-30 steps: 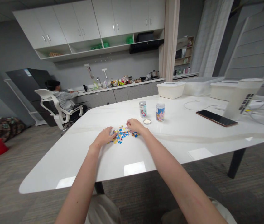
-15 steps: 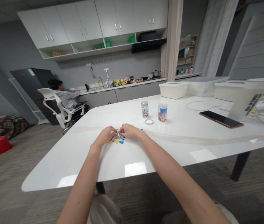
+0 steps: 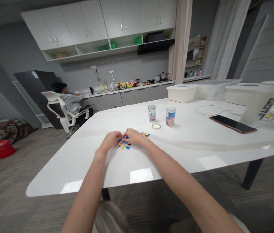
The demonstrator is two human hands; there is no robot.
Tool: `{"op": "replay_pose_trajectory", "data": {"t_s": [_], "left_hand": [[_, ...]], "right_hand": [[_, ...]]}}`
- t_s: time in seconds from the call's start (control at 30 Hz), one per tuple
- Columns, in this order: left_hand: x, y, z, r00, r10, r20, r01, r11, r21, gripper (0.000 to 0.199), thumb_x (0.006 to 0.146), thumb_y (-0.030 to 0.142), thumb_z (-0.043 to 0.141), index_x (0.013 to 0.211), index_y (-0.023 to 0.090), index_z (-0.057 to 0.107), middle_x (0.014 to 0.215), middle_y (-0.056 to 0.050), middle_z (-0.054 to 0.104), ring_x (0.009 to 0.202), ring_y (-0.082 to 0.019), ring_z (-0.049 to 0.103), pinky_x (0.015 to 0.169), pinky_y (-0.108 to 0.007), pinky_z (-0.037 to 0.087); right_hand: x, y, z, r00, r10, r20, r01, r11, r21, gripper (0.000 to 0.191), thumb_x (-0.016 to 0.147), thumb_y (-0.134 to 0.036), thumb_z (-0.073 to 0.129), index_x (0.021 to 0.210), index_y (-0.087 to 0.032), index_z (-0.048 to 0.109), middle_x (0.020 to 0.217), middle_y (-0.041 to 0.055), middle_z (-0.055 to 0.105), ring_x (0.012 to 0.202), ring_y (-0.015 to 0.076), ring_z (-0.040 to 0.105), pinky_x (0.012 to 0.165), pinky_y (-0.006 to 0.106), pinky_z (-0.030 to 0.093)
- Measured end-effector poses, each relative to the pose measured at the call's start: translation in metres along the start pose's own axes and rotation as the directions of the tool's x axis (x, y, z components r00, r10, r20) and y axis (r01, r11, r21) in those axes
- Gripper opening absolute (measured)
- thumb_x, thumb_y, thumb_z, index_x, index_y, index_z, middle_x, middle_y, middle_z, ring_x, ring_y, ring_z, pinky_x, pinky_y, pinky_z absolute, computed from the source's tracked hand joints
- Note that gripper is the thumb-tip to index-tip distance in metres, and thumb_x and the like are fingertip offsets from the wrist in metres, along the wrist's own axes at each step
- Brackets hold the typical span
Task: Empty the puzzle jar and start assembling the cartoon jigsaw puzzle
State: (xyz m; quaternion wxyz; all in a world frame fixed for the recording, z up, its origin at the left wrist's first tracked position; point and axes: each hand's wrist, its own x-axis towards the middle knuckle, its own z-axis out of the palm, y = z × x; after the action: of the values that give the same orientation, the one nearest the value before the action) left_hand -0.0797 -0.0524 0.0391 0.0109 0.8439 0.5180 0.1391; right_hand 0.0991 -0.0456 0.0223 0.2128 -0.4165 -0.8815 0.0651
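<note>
Small colourful puzzle pieces (image 3: 123, 145) lie in a heap on the white table (image 3: 78, 161). Over the heap's left side, my left hand (image 3: 113, 140) has its fingers curled down among the pieces. My right hand (image 3: 132, 136) is close beside it, its fingers bent and pinched at the heap. Whatever the fingertips hold is too small to make out. More pieces (image 3: 145, 134) lie just beyond my right wrist. Behind them stand a can with a silver top (image 3: 151, 114) and a blue printed can (image 3: 170, 117), with a round lid (image 3: 156, 126) flat between them.
A black phone (image 3: 233, 124) lies at the right, near a large white cup (image 3: 260, 103) and cables. White and clear tubs (image 3: 180, 93) stand at the back right. A person (image 3: 70, 100) sits on a white chair beyond the table's left end.
The camera view has shifted slightly. My right hand has moved a little among the pieces, and more of the pieces beyond my right wrist now show. Both hands stay at the heap.
</note>
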Motion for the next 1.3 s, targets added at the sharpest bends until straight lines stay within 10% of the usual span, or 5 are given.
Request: {"op": "replay_pose_trajectory", "data": {"t_s": [0.5, 0.77, 1.1, 1.3], "left_hand": [[-0.003, 0.001, -0.004, 0.986, -0.166, 0.027, 0.165, 0.986, 0.034, 0.018, 0.08, 0.028, 0.058, 0.084, 0.019, 0.073, 0.087, -0.007, 0.075, 0.083, -0.021, 0.066, 0.073, -0.027, 0.045], [-0.002, 0.004, 0.0, 0.997, -0.079, -0.001, 0.077, 0.98, -0.184, 0.022, 0.073, 0.018, 0.057, 0.091, 0.018, 0.069, 0.085, -0.004, 0.074, 0.081, -0.019, 0.067, 0.074, -0.026, 0.049], [-0.005, 0.0, -0.004, 0.953, -0.295, -0.073, 0.298, 0.954, 0.038, 0.018, 0.075, 0.015, 0.058, 0.089, 0.02, 0.067, 0.089, -0.004, 0.074, 0.088, -0.02, 0.066, 0.075, -0.026, 0.045], [-0.004, 0.001, -0.002, 0.979, -0.203, -0.024, 0.195, 0.961, -0.195, 0.021, 0.074, 0.029, 0.068, 0.092, 0.018, 0.066, 0.085, -0.004, 0.074, 0.078, -0.018, 0.067, 0.07, -0.025, 0.049]], "right_hand": [[-0.007, 0.009, -0.015, 0.984, 0.174, 0.024, -0.169, 0.975, -0.146, 0.025, 0.084, -0.019, 0.055, 0.099, -0.018, 0.074, 0.106, 0.011, 0.069, 0.097, 0.0204, 0.061, 0.076, 0.025, 0.042], [-0.004, -0.003, -0.011, 0.998, 0.047, 0.034, -0.045, 0.996, -0.073, 0.026, 0.087, -0.032, 0.059, 0.102, -0.018, 0.074, 0.105, 0.0118, 0.067, 0.099, 0.0213, 0.06, 0.082, 0.026, 0.041], [-0.005, 0.009, -0.013, 0.991, 0.132, 0.035, -0.131, 0.991, -0.033, 0.02, 0.081, -0.021, 0.063, 0.097, -0.017, 0.074, 0.102, 0.0097, 0.07, 0.093, 0.0188, 0.062, 0.078, 0.024, 0.043], [-0.003, 0.014, -0.015, 0.988, 0.153, -0.026, -0.153, 0.988, -0.002, 0.023, 0.08, -0.011, 0.057, 0.093, -0.017, 0.076, 0.095, 0.0076, 0.073, 0.089, 0.0168, 0.064, 0.078, 0.022, 0.044]]}}
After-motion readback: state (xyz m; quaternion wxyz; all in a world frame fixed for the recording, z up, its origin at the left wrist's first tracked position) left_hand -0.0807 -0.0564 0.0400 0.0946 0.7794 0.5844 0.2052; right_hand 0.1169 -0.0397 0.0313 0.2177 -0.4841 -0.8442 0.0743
